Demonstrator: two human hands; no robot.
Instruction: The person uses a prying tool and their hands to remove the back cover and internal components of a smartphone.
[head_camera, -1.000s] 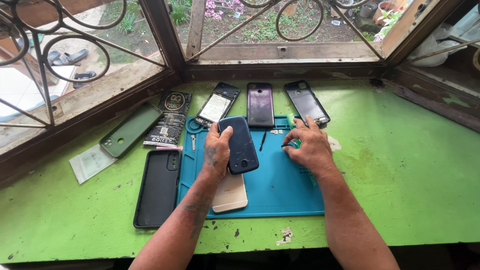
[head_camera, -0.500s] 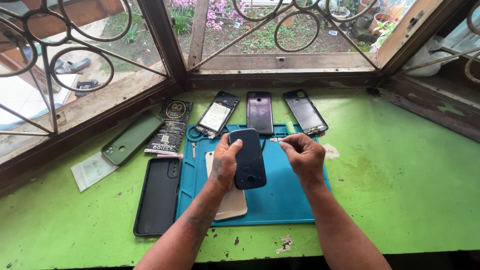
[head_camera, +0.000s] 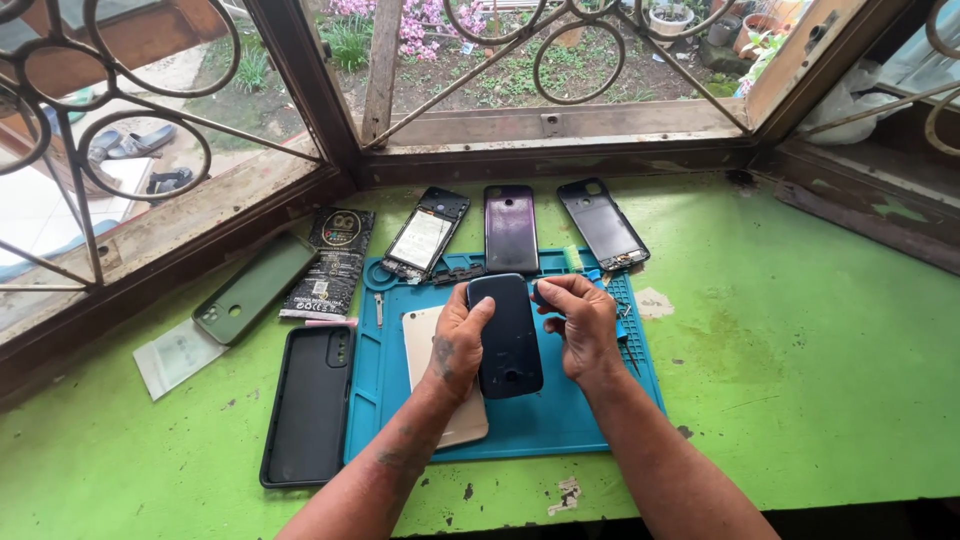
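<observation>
The left hand (head_camera: 458, 340) gripped a dark phone (head_camera: 506, 334) by its left edge, thumb across the top corner and fingers curled behind, holding it over the blue mat (head_camera: 560, 420). The right hand (head_camera: 580, 325) sat at the phone's upper right edge, its fingers pinched shut around a small blue tool (head_camera: 541, 296). A gold phone (head_camera: 430, 345) lay on the mat, partly under the left wrist. Beyond the mat's far edge lay three opened phones (head_camera: 512, 228) in a row. Left of the mat were a black case (head_camera: 307, 405), a green case (head_camera: 254, 287) and a black packet (head_camera: 332, 262), all on the green table (head_camera: 800, 380).
</observation>
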